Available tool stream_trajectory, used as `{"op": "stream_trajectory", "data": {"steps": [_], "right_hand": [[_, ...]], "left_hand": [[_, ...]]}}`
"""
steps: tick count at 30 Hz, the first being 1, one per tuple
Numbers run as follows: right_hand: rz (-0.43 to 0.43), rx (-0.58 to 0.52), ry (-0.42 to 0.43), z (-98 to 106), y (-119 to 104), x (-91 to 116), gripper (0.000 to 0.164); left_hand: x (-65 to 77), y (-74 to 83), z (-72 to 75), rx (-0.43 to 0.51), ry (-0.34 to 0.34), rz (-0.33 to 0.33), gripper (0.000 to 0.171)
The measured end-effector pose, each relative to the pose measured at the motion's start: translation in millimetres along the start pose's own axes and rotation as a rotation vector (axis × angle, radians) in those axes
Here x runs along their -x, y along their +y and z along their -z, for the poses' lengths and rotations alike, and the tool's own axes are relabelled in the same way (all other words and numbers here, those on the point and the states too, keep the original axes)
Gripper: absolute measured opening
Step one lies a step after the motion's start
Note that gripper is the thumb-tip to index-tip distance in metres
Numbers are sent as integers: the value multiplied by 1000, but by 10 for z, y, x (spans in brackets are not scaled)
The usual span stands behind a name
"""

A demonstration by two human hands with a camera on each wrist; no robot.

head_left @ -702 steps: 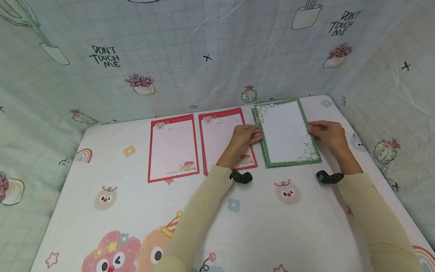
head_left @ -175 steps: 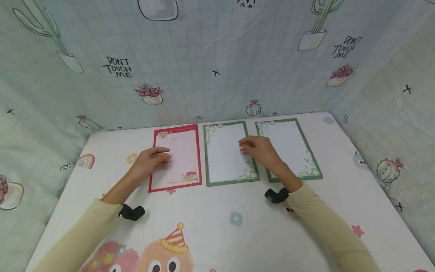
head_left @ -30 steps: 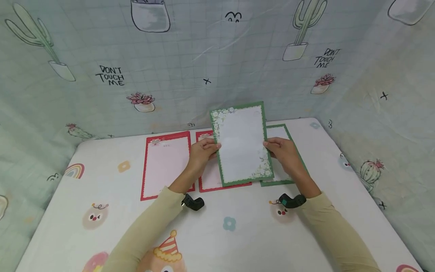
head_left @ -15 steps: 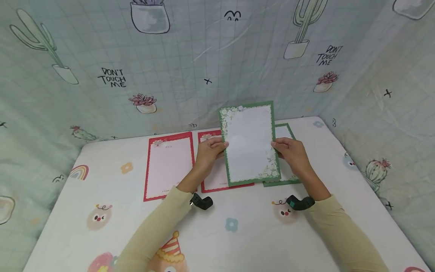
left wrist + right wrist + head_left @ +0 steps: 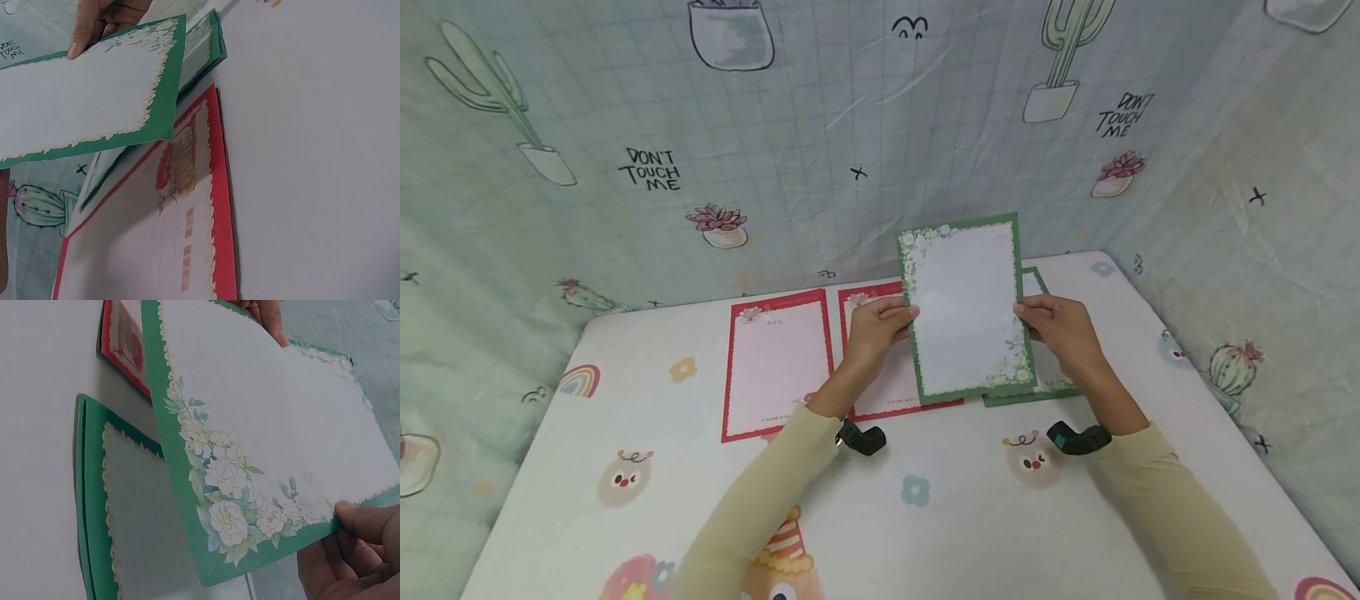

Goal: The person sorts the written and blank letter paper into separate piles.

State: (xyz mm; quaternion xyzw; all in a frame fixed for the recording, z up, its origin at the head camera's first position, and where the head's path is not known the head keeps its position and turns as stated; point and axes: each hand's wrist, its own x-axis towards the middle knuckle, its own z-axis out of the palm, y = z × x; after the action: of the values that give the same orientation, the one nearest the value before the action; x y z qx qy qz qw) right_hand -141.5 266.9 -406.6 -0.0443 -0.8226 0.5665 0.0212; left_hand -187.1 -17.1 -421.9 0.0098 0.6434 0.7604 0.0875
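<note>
A sheet of green-bordered paper [image 5: 967, 308] with white flowers in its corners is raised above the table, tilted up toward the head camera. My left hand [image 5: 877, 331] pinches its left edge and my right hand [image 5: 1060, 329] pinches its right edge, thumbs on the front face. Below it at the right lies more green-bordered paper [image 5: 94, 506], in layers at its edge and partly hidden by the raised sheet. Partly covered beneath the left hand is a red-bordered sheet [image 5: 895, 400]. Another red-bordered sheet [image 5: 778, 358] lies further left on the table.
The white table cover [image 5: 970, 533] carries printed cartoon figures, flowers and a rainbow. A pale green curtain [image 5: 820, 125] with cactus prints rises right behind the sheets, and a similar one [image 5: 1247, 250] closes the right side.
Over the last second both hands have carried the raised green-bordered sheet to the right, over the green-bordered paper. Some seconds ago a green-bordered sheet lay in the middle place, where a red-bordered one now lies.
</note>
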Motion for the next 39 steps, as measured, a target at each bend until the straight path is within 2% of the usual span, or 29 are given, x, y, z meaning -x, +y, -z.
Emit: {"op": "stream_trajectory", "data": {"steps": [7,12,18,27,32,39], "right_hand": [[4,58,-8,34,-13,-61,51],[-29,115,-6,141,24,-73,54],[-109,205,-25,279,162,-5,61],[-125,293,-46,434,363,51,66],[-136,267,-31,512,486,54,60],[-118,259,-81,596,610,25,57]], "left_hand": [[-22,-53,-47,33,26,2,27],[-69,-113,-161,99,-18,28,26],[-110,-307,-307,147,-73,68,25],[-119,-471,-480,100,-91,111,21],[-106,-498,-575,33,-122,118,21],[-122,-544,-619,42,-129,131,18]]}}
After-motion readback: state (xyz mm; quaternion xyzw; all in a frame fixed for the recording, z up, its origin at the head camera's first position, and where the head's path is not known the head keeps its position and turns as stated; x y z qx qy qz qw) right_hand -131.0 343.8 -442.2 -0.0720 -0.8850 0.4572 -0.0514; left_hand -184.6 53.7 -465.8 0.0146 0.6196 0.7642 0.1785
